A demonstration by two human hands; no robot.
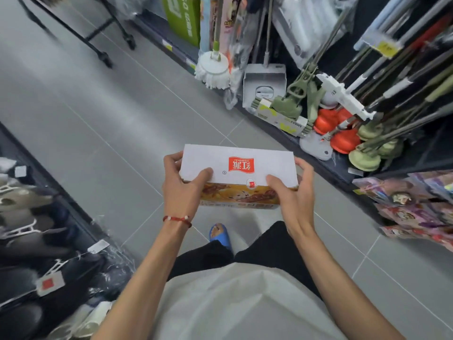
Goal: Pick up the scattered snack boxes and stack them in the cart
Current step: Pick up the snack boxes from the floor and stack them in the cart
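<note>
A white snack box (245, 159) with a red logo on top and a printed food picture on its near side is held level in front of my body, above the grey tiled floor. My left hand (180, 186) grips its left end, thumb on the top face. My right hand (293, 192) grips its right end the same way. At the top left, black wheeled legs (105, 57) of a frame stand on the floor; whether this is the cart I cannot tell.
A low shelf on the right holds mops (214, 68), a dustpan (264, 87), plungers (343, 141) and long handles leaning out. Packaged goods (416, 204) lie further right. Hanging dark items with tags (49, 283) line the left. The aisle floor (98, 114) runs between.
</note>
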